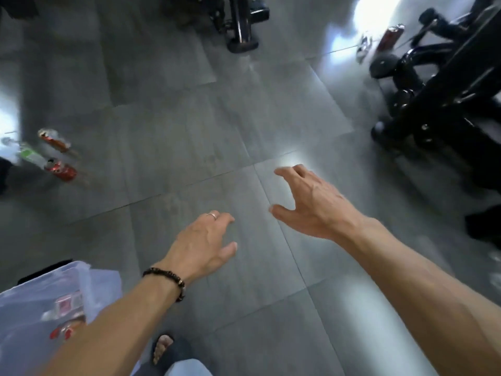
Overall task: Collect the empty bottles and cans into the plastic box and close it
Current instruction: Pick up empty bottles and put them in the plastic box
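floor (189, 118): grey tiles, seen from above; glare patches at 1 and 9 o'clock.
gym machine (444, 85): black frame with round rollers, at 2–3 o'clock.
second black base (241, 25): black post and foot at 12 o'clock, blurred.
plastic box (40, 294): translucent, at 7–8 o'clock by the left forearm; open at the top as far as can be told; red-and-white cans seen through the wall, count not readable.
right hand (311, 204): held out over the floor just right of centre; grip empty, fingers spread and loosely bent, thumb apart; nothing touched.
left hand (200, 245): held out below centre; grip empty, fingers relaxed and slightly curled; ring (212, 215) on one finger, dark bead bracelet (168, 280) on the wrist.
foot (162, 348): in a dark sandal at 6 o'clock, beside the box.
cans at 9 o'clock (58, 168): two red cans lying on the floor, well apart from both hands; motion-blurred.
green-labelled bottle (31, 156): clear, lying between the two red cans, touching or just beside them, cannot tell which.
can at 1 o'clock (390, 38): dark red, tilted, close to the gym machine; blurred.
small shiny item (363, 47): just left of that can; too blurred to identify.
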A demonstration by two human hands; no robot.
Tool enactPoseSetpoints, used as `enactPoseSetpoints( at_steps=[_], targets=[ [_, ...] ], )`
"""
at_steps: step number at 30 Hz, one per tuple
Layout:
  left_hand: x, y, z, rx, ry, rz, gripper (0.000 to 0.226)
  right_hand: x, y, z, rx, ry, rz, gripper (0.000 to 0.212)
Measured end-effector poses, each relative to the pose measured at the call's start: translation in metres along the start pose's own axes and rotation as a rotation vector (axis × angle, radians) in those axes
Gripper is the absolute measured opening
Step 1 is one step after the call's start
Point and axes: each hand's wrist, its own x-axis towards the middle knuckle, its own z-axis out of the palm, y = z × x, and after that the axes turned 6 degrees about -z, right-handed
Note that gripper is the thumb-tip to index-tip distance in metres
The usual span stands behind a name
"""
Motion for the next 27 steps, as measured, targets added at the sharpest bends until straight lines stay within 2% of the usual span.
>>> enactPoseSetpoints(
  at_steps=[8, 17, 27],
  targets=[
    [0.012, 0.236, 0.083, 0.071, -0.133, 0.129, 0.046, -0.184, 0.212, -0.041, 0.069, 0.051, 0.269, 0.070],
    [0.043, 0.455, 0.167, 0.137, -0.277, 0.327, 0.049, -0.337, 0.386, -0.072, 0.147, 0.066, 0.536, 0.069],
    [0.115, 0.692, 0.324, 0.257, -0.432, 0.588, 0.050, -0.471, 0.600, -0.046, 0.294, 0.167, 0.851, 0.070]
  ],
)
